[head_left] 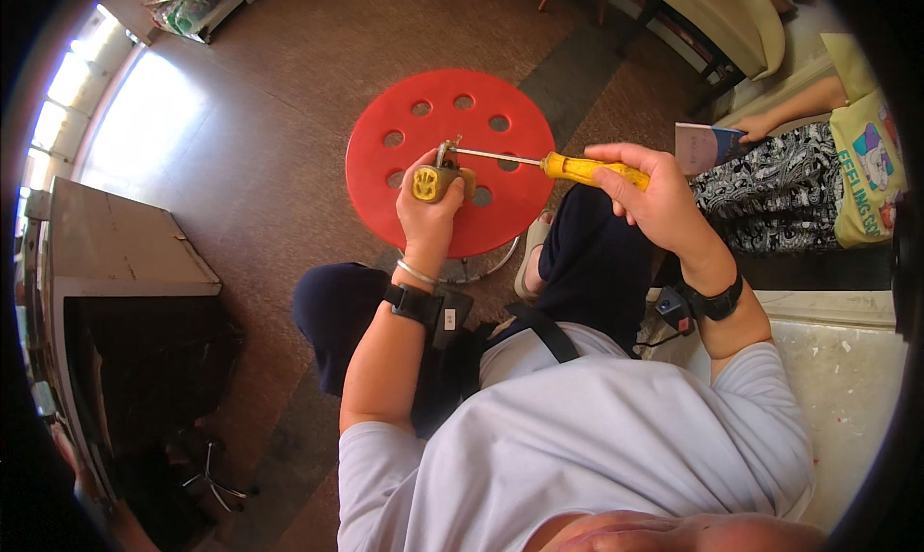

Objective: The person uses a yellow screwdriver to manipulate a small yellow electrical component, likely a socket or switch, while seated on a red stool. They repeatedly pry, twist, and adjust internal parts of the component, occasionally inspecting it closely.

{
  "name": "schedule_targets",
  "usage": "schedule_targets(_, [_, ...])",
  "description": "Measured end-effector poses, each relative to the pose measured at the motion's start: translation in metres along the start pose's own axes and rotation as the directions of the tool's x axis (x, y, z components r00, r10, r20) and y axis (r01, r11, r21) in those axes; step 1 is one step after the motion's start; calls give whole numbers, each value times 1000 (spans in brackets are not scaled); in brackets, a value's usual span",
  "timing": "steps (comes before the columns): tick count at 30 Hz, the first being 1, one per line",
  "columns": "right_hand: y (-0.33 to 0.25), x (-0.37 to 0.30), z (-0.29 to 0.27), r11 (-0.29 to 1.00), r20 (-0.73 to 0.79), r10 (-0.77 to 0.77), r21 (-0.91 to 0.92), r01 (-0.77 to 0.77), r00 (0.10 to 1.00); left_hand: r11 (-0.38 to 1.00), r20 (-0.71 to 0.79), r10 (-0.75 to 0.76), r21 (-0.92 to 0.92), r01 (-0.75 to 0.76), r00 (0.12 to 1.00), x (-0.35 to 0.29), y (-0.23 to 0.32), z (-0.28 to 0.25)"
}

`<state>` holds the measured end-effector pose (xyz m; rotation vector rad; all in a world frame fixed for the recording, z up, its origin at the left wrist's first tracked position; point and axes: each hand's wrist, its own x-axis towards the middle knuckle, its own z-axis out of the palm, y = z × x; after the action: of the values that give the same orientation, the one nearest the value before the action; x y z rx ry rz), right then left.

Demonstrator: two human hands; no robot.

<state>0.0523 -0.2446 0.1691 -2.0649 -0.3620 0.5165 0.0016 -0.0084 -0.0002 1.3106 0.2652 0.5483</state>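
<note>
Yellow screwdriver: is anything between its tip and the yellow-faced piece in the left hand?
Nothing visible: the right hand holds the screwdriver, whose shaft runs uncovered to the upper end of the yellow-faced piece in the left hand. Whether they touch is unclear.

The stool is red, screwdriver handle yellow, block perhaps brownish, patterned legwear black and white.

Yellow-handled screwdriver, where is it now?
The yellow-handled screwdriver is above and right of the head view's centre, in the right hand, its shaft pointing left over the red stool.
</note>
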Motion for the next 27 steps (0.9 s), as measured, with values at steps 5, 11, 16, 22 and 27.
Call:
schedule_targets(5, [10,9,0,890,-44,-409,-241,387,912,998,15,-60,-35,60,998,0,4,-2])
schedule_targets(11, [-5,-1,6,603,110,-673,-491,629,731,992,48,-77,-93,82,996,-2,2,-5])
schedule_targets(16, [-5,-1,2,182,359,-781,-651,737,510,996,36,-69,-57,71,997,-2,1,-5])
schedule_targets(22, [-8,6,-5,478,196,-783,-417,773,590,990,33,-83,-113,86,996,-6,3,-3])
schedule_targets(27, [-5,13,-14,961,24,-277,17,276,961,995,14,-79,-61,80,997,-12,8,1])
